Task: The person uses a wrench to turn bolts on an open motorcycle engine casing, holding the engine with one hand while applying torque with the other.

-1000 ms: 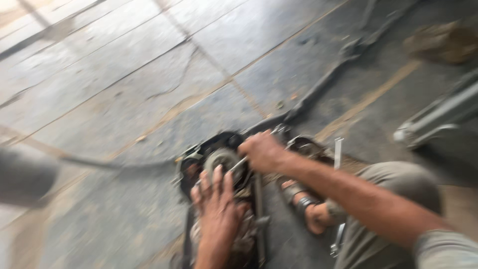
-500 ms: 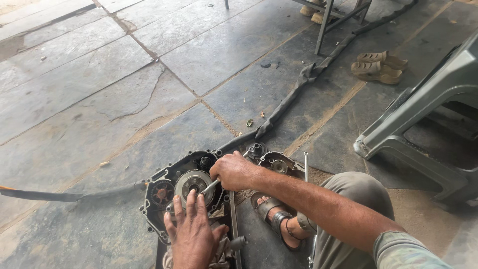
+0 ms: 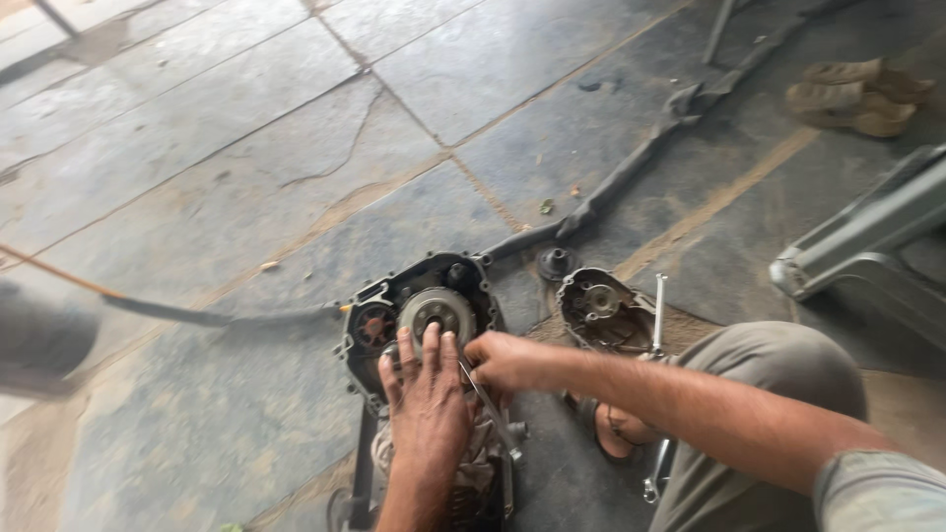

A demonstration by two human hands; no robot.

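A dark engine case [image 3: 379, 296] lies open on the stone floor, with a round silver clutch [image 3: 437, 308] in it. My left hand [image 3: 426, 394] rests flat on the engine just below the clutch, fingers spread. Beside it, my right hand [image 3: 503, 361] is closed around a thin metal tool [image 3: 490, 406] at the clutch's lower right edge. The removed engine cover [image 3: 603, 307] lies to the right, inside up.
A spanner [image 3: 657, 313] lies by the cover and a small round part [image 3: 556, 262] sits behind it. A long dark strap [image 3: 631, 167] runs across the floor. A pair of sandals [image 3: 855, 97] is at the back right, a plastic chair leg [image 3: 857, 246] at the right.
The view has shifted and steadied. My right hand has moved from the upper rim of the case down to the clutch's lower right; my left hand stays pressed on the engine.
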